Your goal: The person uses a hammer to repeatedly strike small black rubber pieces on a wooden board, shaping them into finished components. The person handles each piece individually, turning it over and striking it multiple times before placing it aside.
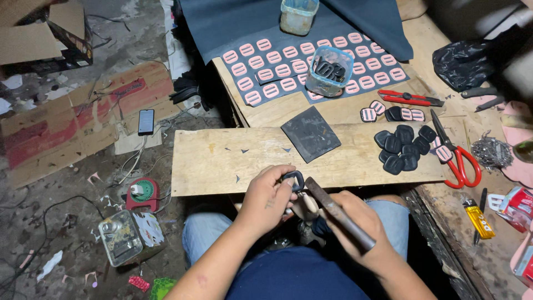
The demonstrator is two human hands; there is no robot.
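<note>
Over a scarred wooden board (222,161) we pinched a small black buckle (293,179) by its rim in our left hand (269,194), light and stiff it seemed, while our right hand (355,222) gripped a metal rod (338,212).

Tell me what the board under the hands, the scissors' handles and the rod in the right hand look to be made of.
Board: bare, unfinished wood, pale with visible grain and stains.
Scissors: handles look like glossy red plastic, blades dark metal.
Rod in the right hand: probably metal, dull and brownish, perhaps rusted; not certain.
</note>
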